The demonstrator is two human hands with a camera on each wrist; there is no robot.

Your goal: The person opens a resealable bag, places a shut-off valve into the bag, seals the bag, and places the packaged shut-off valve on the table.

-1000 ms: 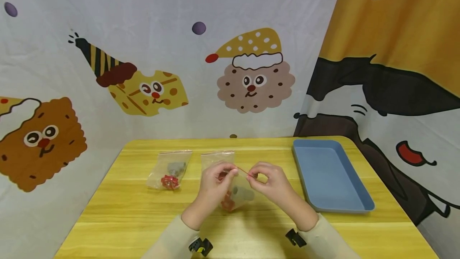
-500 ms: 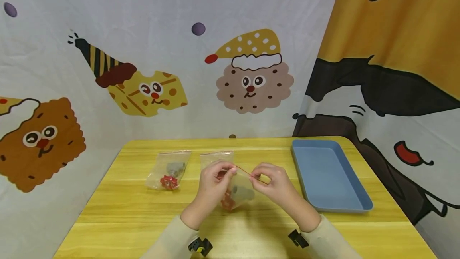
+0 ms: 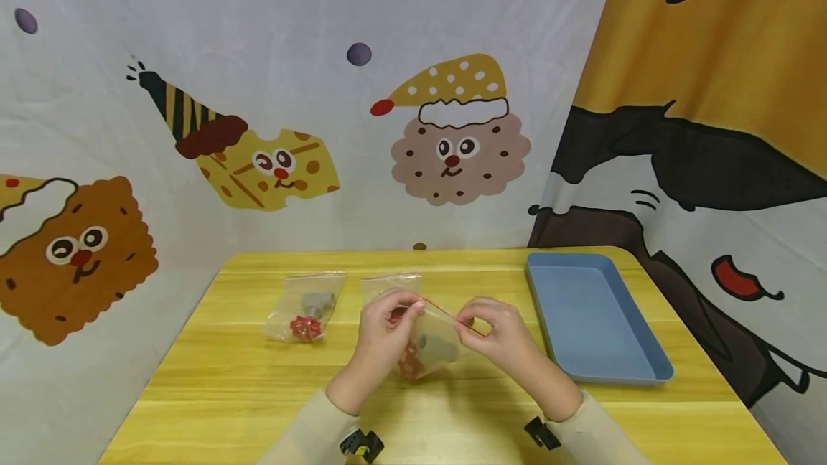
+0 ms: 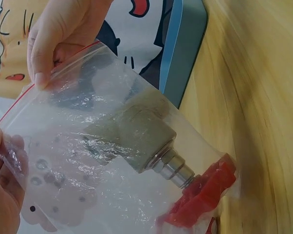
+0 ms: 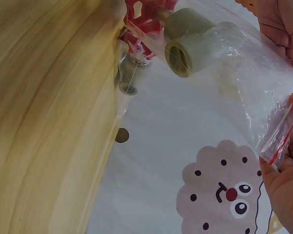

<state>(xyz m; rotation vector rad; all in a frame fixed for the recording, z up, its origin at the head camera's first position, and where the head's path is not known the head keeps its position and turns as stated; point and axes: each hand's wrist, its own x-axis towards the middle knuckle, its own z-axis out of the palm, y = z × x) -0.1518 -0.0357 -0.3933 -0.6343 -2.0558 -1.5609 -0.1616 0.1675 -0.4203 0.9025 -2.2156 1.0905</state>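
Observation:
Both hands hold a clear zip bag (image 4: 102, 190) with a red strip along its mouth, raised in front of me over the table. Inside it hangs a grey valve (image 4: 141, 129) with a metal neck and a red handwheel (image 4: 202, 190), low in the bag near the tabletop. My left hand (image 3: 382, 329) pinches the left end of the zip strip between thumb and fingers. Farther right along the same strip, my right hand (image 3: 494, 325) pinches it with thumb and forefinger. The strip (image 4: 15, 105) runs taut and straight between them.
A similar bag with a grey valve and red handwheel (image 3: 306, 329) lies at the left of the wooden table (image 3: 213, 393). Another bag (image 3: 393, 283) lies behind my left hand, partly hidden. A blue tray (image 3: 597, 318) sits at the right. A printed curtain (image 3: 413, 6) hangs behind.
My right hand has slid a little to the right along the red strip, widening the gap between the hands. The left hand stays in place; the bag remains held up.

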